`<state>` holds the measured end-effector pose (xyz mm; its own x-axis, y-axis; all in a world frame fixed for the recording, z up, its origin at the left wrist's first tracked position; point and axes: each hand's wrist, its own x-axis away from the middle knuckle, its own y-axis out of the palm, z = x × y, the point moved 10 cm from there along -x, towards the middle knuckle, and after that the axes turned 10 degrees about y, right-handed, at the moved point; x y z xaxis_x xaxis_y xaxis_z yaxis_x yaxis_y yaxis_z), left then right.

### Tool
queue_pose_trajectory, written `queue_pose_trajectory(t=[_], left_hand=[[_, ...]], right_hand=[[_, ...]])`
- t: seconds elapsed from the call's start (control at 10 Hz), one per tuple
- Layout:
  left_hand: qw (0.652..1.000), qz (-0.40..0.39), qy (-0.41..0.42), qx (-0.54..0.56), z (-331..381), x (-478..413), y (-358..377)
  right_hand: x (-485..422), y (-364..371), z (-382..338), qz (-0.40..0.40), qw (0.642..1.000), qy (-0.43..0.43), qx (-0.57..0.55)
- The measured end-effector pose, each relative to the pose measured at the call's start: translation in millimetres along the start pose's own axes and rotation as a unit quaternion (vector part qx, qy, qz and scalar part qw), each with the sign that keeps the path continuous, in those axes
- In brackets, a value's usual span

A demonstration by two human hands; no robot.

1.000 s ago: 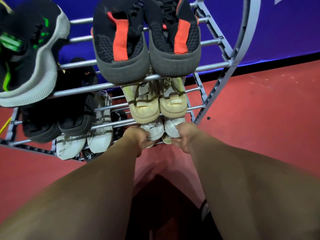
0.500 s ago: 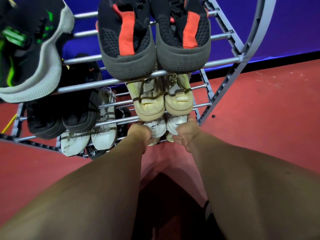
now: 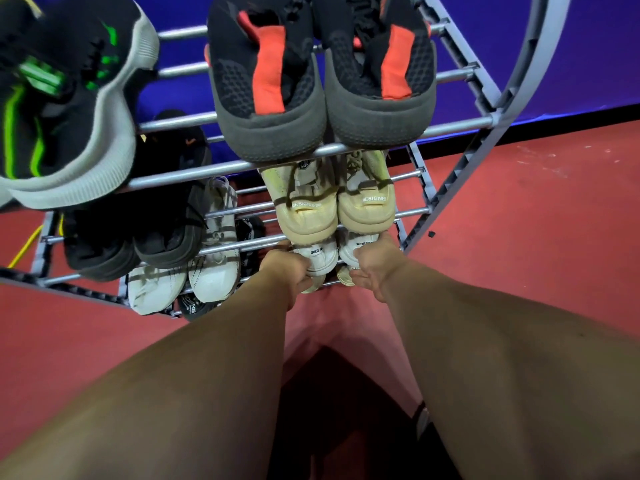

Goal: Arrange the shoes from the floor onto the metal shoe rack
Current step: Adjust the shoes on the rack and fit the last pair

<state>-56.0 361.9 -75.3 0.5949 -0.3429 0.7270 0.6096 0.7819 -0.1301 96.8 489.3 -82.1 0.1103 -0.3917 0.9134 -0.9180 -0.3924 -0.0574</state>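
Note:
A grey metal shoe rack [image 3: 460, 123] stands against a blue wall, seen from above. On its lowest tier at the right lie two white shoes. My left hand [image 3: 289, 270] grips the heel of the left white shoe [image 3: 320, 256]. My right hand [image 3: 375, 259] grips the heel of the right white shoe [image 3: 356, 245]. A cream pair [image 3: 332, 206] sits on the tier above them. A black pair with orange stripes [image 3: 322, 84] fills the top tier.
A black and green shoe [image 3: 65, 105] sits top left. Black shoes [image 3: 138, 233] and white shoes [image 3: 194, 271] occupy the lower left tiers. Red floor [image 3: 519, 230] spreads to the right of the rack. A yellow cable [image 3: 26, 245] lies at far left.
The view has drifted slightly closer and to the right. Both hands stay on the white shoes' heels, pushed a little further under the cream pair.

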Motion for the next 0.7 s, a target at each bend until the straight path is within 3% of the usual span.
queue_pose_trajectory(t=[0.1, 0.2, 0.3, 0.4, 0.5, 0.7], left_hand=[[0.996, -0.070, -0.004, -0.062, 11.1, 31.3, 6.6], [0.982, -0.112, -0.037, -0.146, 7.0, 51.3, -0.4], [0.968, -0.129, -0.027, -0.214, 12.5, 75.7, -16.7], [0.958, -0.132, 0.048, -0.251, 31.6, 103.2, -32.0], [0.942, -0.137, 0.142, -0.272, 52.9, 142.2, -48.2], [0.933, -0.118, 0.236, -0.245, 70.6, 228.4, -98.0]], right_hand=[[-24.3, 0.9, -2.0, 0.025, 0.992, 0.000, 0.125], [54.0, 10.6, -12.3, 0.005, 0.940, -0.021, 0.341], [91.2, -2.8, -6.0, 0.010, 0.887, -0.027, 0.462], [119.7, -17.8, 16.5, -0.010, 0.899, 0.039, 0.436], [158.5, -18.7, 10.3, 0.001, 0.912, -0.024, 0.409], [276.9, -9.3, -8.6, 0.053, 0.827, -0.270, 0.491]])
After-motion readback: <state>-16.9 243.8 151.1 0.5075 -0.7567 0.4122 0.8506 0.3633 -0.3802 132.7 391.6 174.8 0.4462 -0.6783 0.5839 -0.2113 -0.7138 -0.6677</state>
